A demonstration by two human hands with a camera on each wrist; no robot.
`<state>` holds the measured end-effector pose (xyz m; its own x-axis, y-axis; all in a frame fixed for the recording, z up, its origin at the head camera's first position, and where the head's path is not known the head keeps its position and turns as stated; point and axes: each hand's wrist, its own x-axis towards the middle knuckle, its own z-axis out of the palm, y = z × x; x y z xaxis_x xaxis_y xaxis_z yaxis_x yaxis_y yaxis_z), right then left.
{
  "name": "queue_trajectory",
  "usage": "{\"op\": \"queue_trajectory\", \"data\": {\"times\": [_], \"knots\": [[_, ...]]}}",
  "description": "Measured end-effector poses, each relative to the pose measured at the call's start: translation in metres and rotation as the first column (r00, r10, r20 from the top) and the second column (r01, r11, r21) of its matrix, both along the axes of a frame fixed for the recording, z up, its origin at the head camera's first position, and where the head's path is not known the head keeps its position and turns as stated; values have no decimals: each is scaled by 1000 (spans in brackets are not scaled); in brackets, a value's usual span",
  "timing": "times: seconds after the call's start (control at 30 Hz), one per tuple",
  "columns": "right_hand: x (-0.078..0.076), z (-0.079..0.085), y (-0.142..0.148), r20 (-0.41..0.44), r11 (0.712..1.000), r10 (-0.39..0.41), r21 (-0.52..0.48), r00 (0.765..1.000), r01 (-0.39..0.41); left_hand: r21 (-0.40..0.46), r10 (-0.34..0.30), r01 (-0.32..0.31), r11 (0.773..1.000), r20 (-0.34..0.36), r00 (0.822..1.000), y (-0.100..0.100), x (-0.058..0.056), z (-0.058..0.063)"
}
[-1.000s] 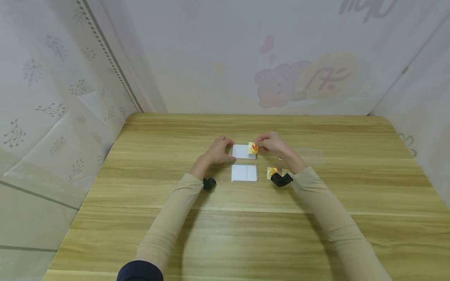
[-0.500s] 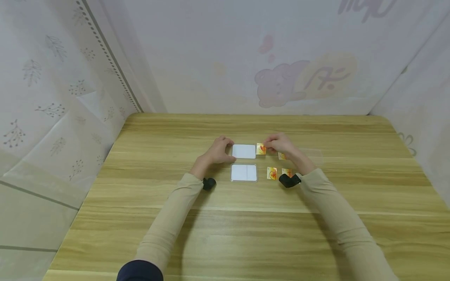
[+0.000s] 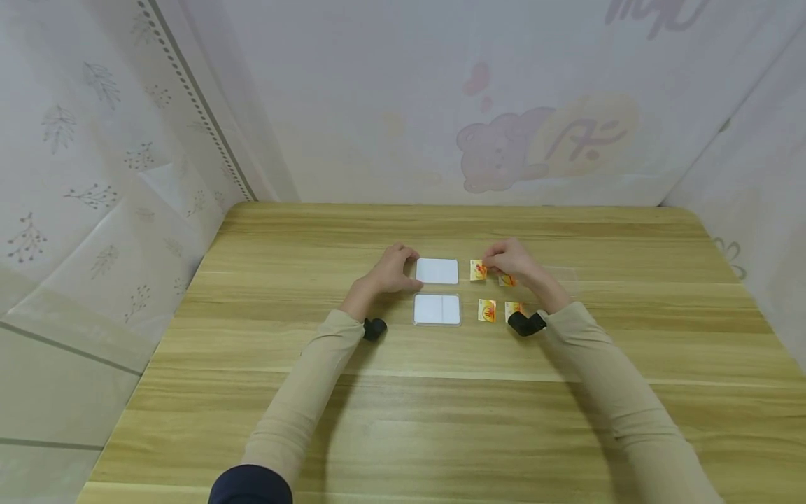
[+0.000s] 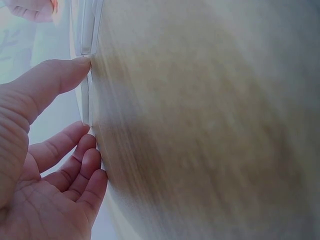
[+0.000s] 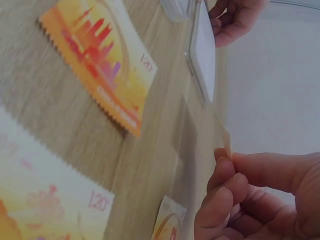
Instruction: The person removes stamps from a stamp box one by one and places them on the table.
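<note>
Between thumb and fingertips my right hand [image 3: 510, 257] pinches a postage stamp [image 3: 476, 270], yellow and red. In the right wrist view that stamp [image 5: 225, 139] appears almost edge-on, lifted over the wood. My left hand [image 3: 392, 271] holds a flat white rectangular case [image 3: 437, 271] at its left end, thumb at the near corner and fingers at the far one. A second white case [image 3: 428, 310] with a clear rim and a dividing line lies just nearer. Several other orange and yellow stamps lie to the right, one of them [image 3: 487, 311] beside the nearer case.
Partly behind the right forearm lies a clear thin plastic piece [image 3: 563, 278]. Another stamp [image 3: 506, 280] lies under the right hand, and one more [image 3: 513, 307] sits by the black wrist camera [image 3: 526, 323]. Patterned cloth [image 3: 390, 105] rises behind the wooden table [image 3: 403, 420].
My right hand has moved right with the pinched stamp, from over the far white case to over the wood beside it. The left hand has stayed on that case.
</note>
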<state>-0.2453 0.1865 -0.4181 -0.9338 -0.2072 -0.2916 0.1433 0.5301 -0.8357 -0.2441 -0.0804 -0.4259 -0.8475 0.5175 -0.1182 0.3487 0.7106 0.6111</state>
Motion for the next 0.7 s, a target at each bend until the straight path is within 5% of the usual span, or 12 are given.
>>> {"op": "queue_trajectory", "data": {"times": [0.27, 0.7], "knots": [[-1, 0, -2, -25, 995, -13, 102, 1000, 15, -5, 5, -5, 1000, -3, 1000, 0, 0, 1], [-2, -1, -10, -175, 942, 70, 336, 982, -7, 1, 12, -12, 1000, 0, 1000, 0, 0, 0]]}}
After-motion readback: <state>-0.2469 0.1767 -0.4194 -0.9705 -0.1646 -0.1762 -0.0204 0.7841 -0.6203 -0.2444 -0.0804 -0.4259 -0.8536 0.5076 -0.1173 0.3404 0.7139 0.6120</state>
